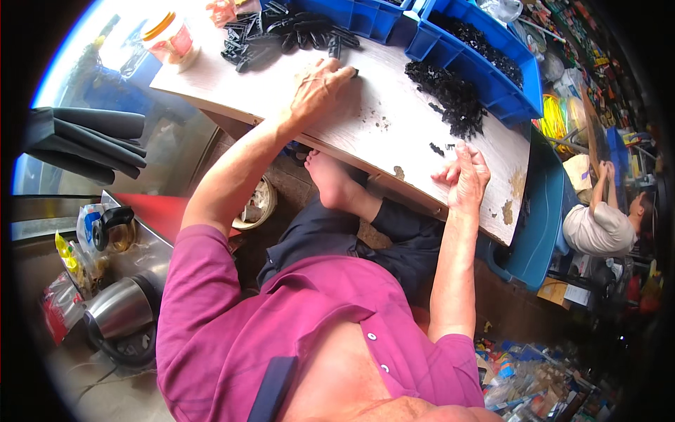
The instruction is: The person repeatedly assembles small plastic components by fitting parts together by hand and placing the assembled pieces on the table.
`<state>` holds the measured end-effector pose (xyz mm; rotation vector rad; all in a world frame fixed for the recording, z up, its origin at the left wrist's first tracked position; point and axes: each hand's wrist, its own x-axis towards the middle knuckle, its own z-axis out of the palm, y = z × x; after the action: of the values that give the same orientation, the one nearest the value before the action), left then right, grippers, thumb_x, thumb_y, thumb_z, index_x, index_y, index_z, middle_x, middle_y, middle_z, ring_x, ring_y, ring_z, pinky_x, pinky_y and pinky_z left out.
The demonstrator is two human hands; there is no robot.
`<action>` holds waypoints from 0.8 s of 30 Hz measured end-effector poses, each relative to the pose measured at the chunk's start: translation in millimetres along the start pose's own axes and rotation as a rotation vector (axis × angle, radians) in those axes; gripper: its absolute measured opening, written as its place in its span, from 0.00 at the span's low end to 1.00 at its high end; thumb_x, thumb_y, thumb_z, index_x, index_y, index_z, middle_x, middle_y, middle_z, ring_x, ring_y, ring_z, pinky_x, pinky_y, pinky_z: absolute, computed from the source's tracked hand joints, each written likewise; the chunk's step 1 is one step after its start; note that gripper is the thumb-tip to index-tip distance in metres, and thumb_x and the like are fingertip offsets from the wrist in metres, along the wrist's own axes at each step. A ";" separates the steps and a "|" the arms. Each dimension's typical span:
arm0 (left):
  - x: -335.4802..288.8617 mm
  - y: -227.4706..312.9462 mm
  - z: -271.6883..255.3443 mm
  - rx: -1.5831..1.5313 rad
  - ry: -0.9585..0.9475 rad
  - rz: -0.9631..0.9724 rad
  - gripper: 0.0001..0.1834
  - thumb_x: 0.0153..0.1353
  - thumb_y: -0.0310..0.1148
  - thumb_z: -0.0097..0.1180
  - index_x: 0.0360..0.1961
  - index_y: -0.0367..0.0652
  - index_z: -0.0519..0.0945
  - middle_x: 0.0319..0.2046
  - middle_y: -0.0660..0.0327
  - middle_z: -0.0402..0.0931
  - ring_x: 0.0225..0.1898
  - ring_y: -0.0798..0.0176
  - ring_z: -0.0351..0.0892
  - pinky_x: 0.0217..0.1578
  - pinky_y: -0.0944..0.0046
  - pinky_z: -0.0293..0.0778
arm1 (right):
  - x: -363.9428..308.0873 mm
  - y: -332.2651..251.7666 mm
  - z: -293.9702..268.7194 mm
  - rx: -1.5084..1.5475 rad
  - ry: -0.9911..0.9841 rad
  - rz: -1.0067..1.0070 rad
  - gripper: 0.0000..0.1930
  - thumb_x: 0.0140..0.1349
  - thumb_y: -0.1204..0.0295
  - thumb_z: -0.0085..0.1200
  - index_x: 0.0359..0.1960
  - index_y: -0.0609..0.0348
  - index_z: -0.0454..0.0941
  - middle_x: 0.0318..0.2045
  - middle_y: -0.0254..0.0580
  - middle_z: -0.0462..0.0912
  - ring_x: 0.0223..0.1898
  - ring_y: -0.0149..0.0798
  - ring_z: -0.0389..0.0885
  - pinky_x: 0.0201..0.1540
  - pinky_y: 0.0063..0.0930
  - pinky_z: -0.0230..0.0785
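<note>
My left hand [318, 90] rests at the table's far left part, its fingers curled over a black plastic piece [356, 72] that shows only as a dark end beside the fingertips. Just beyond the fingers, an elongated black part [335, 48] lies at the edge of a pile of similar black parts [281, 34]. Above the table's right side, my right hand [467, 179] is closed, thumb and fingers pressed together; whatever is between them is too small to make out. Next to it lie a few tiny black pieces [437, 148], near a heap of small black pieces [450, 98].
Blue bins [485, 53] line the table's far side, one filled with black pieces. A jar with an orange rim [169, 42] stands at the far left. The worn white tabletop [394, 133] has chipped spots. A teal tub [538, 225] stands right; another person [601, 225] sits beyond.
</note>
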<state>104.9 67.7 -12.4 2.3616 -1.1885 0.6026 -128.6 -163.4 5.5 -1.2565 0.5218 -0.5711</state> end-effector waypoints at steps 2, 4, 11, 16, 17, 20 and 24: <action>0.8 24.7 -10.7 -0.073 0.059 -0.030 0.12 0.60 0.36 0.56 0.45 0.47 0.80 0.43 0.58 0.78 0.46 0.52 0.75 0.47 0.54 0.71 | -0.3 1.0 -5.0 0.001 0.010 -0.011 0.10 0.60 0.66 0.61 0.34 0.58 0.74 0.07 0.31 0.66 0.10 0.31 0.69 0.14 0.33 0.72; 1.2 26.1 -4.9 -0.043 0.122 -0.158 0.13 0.61 0.37 0.56 0.45 0.47 0.80 0.42 0.58 0.78 0.46 0.51 0.75 0.48 0.54 0.70 | -2.8 -2.0 -2.0 0.001 0.002 -0.008 0.10 0.60 0.67 0.61 0.33 0.58 0.74 0.08 0.31 0.66 0.10 0.31 0.70 0.15 0.33 0.72; -4.5 36.1 3.4 -0.201 -0.048 -0.313 0.13 0.59 0.39 0.58 0.41 0.45 0.81 0.39 0.58 0.79 0.46 0.51 0.74 0.49 0.54 0.70 | -3.0 -3.1 -1.1 0.003 -0.005 -0.014 0.09 0.60 0.67 0.61 0.34 0.58 0.75 0.08 0.32 0.67 0.10 0.31 0.71 0.16 0.33 0.73; -15.9 62.2 -1.9 -0.142 -0.046 -0.177 0.12 0.54 0.35 0.62 0.38 0.44 0.79 0.35 0.60 0.78 0.44 0.52 0.74 0.44 0.54 0.71 | -2.9 -1.4 -2.3 0.025 -0.006 -0.004 0.09 0.59 0.68 0.61 0.34 0.58 0.75 0.09 0.32 0.68 0.11 0.31 0.72 0.16 0.33 0.73; -17.3 61.7 -2.0 -0.174 -0.033 -0.186 0.12 0.54 0.35 0.62 0.38 0.44 0.78 0.34 0.59 0.78 0.41 0.53 0.75 0.42 0.54 0.72 | -3.3 -1.8 -1.3 0.018 0.000 -0.003 0.10 0.59 0.68 0.61 0.35 0.58 0.75 0.09 0.32 0.68 0.11 0.31 0.73 0.16 0.33 0.74; -18.2 66.3 -6.4 -0.312 -0.018 -0.254 0.12 0.55 0.36 0.62 0.38 0.43 0.78 0.31 0.58 0.77 0.35 0.57 0.76 0.37 0.56 0.72 | -3.2 -1.1 -1.7 0.043 -0.011 -0.005 0.10 0.59 0.68 0.62 0.35 0.58 0.75 0.09 0.32 0.69 0.12 0.32 0.74 0.16 0.33 0.74; -20.2 79.6 -15.5 -0.705 -0.032 -0.493 0.09 0.54 0.35 0.60 0.35 0.43 0.77 0.27 0.57 0.77 0.34 0.53 0.76 0.37 0.52 0.71 | -2.5 -0.8 -3.5 0.036 0.002 0.002 0.10 0.59 0.68 0.62 0.36 0.59 0.76 0.09 0.32 0.70 0.12 0.32 0.75 0.16 0.32 0.74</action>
<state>25.7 45.8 3.2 1.9240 -0.6287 -0.0312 -132.8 -164.5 5.6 -1.2217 0.5121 -0.5773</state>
